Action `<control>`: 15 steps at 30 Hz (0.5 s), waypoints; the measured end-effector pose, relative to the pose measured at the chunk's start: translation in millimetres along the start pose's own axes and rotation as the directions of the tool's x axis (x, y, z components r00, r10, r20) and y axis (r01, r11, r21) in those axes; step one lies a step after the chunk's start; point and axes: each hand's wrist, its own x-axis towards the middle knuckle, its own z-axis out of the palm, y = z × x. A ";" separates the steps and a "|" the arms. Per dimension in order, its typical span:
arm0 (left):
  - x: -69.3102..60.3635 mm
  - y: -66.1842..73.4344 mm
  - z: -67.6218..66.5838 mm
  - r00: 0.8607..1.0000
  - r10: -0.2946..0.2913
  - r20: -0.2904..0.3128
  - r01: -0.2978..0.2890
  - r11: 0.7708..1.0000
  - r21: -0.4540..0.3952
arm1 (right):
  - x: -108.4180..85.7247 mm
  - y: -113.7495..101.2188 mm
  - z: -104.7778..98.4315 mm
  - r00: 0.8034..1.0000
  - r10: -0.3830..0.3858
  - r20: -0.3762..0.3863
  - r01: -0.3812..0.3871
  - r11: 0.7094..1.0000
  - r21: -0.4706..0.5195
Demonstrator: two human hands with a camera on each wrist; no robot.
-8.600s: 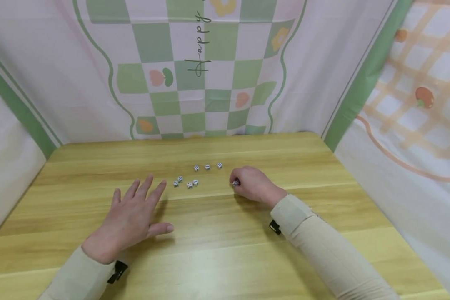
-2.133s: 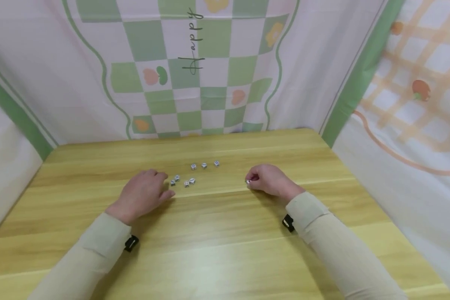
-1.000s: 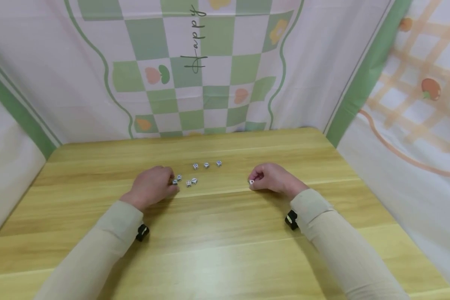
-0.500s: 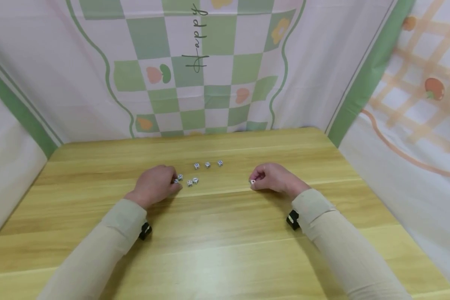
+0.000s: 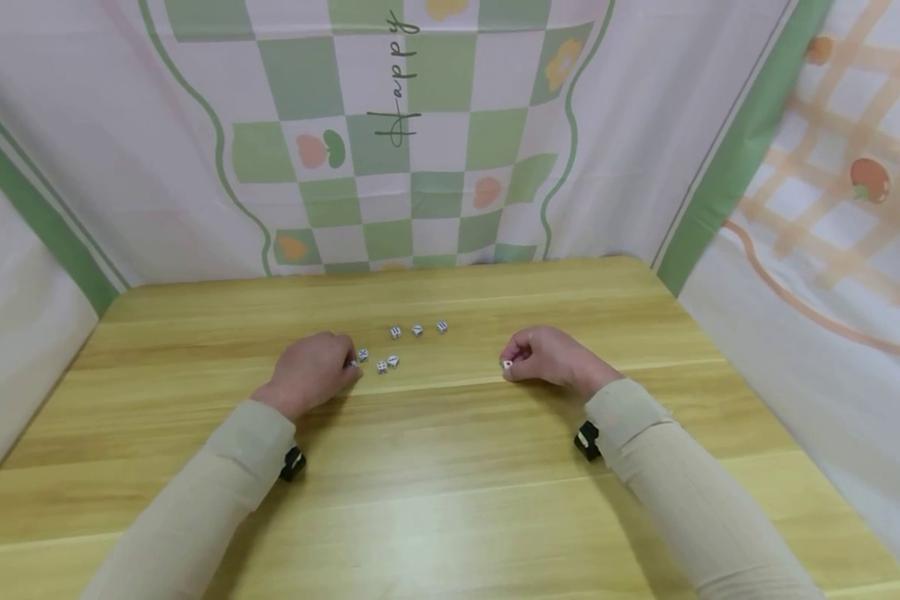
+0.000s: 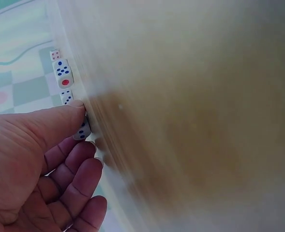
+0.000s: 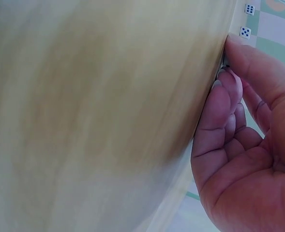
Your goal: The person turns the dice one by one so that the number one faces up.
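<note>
In the head view my left hand [image 5: 311, 373] is at the left end of a loose cluster of small white dice, its thumb and fingers around one die [image 6: 82, 131], partly covered by the thumb in the left wrist view. Close by lie another die [image 5: 363, 356] and a pair, one die [image 5: 382, 367] beside the other [image 5: 393, 362]. My right hand [image 5: 546, 360], farther right, pinches a die [image 5: 506, 365] at the tabletop between thumb and fingers. That die is mostly hidden in the right wrist view.
Behind the cluster, three more dice stand in a spaced row: left [image 5: 396, 332], middle [image 5: 417, 331] and right [image 5: 442, 327]. The wooden table [image 5: 435, 467] extends back to a checked cloth curtain [image 5: 438, 200]. Cloth also hangs at both sides.
My left hand, spread wide at first, has moved to the cluster and closed on its leftmost die. My right hand has shifted slightly right, with a die still at its fingertips.
</note>
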 end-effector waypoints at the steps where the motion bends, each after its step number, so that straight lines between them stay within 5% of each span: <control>1: -0.7 -0.5 0.6 1.000 0.002 -0.006 -0.002 1.000 0.000 | -0.2 0.0 0.1 1.000 -0.001 0.000 0.001 1.000 0.002; 15: -16.7 -2.7 3.0 0.991 0.060 -0.123 -0.072 0.992 -0.101 | -0.3 0.7 0.6 1.000 -0.015 -0.011 0.015 1.000 -0.006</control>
